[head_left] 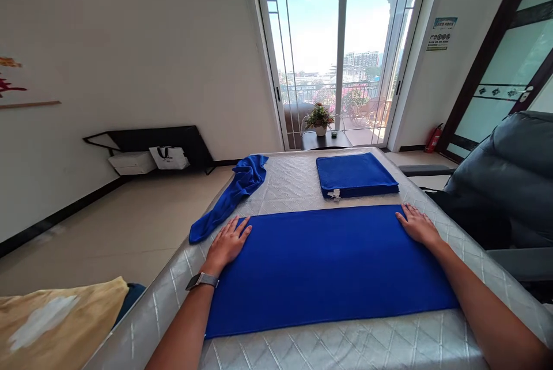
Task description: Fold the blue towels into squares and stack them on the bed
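A blue cloth, which looks like a towel (324, 269), lies flat and smooth across the quilted white mattress (319, 347). My left hand (228, 240) rests flat on its far left corner, fingers apart; a watch is on that wrist. On the far right corner lies my right hand (417, 225), palm down with the fingers spread. Just beyond the flat towel sits a neat stack of folded blue towels (356, 174) with white tags at its near edge. A crumpled blue towel (235, 197) trails along the mattress's left edge.
A yellow cloth (64, 324) is at the lower left. To the right stands a dark padded chair (510, 174). Past the mattress are a potted plant (320, 119) on a small chair and a sliding glass door (341, 53). A black bench (159, 142) lines the left wall.
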The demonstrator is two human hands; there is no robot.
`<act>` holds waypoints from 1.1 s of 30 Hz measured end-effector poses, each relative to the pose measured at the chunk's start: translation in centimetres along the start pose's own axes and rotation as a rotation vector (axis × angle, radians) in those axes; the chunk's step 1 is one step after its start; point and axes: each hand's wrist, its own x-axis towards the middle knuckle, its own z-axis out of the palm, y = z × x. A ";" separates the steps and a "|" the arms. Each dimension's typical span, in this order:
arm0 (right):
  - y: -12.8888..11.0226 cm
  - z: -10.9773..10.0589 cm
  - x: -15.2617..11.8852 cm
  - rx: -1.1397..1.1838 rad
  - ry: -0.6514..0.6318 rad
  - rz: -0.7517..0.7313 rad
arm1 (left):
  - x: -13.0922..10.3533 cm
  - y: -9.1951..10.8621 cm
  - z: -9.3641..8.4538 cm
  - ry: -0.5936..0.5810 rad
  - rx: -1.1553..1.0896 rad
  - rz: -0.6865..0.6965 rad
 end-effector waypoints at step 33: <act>-25.5 -1.5 -7.7 0.185 -0.142 -0.602 | -0.5 0.4 -0.6 -0.016 0.009 0.007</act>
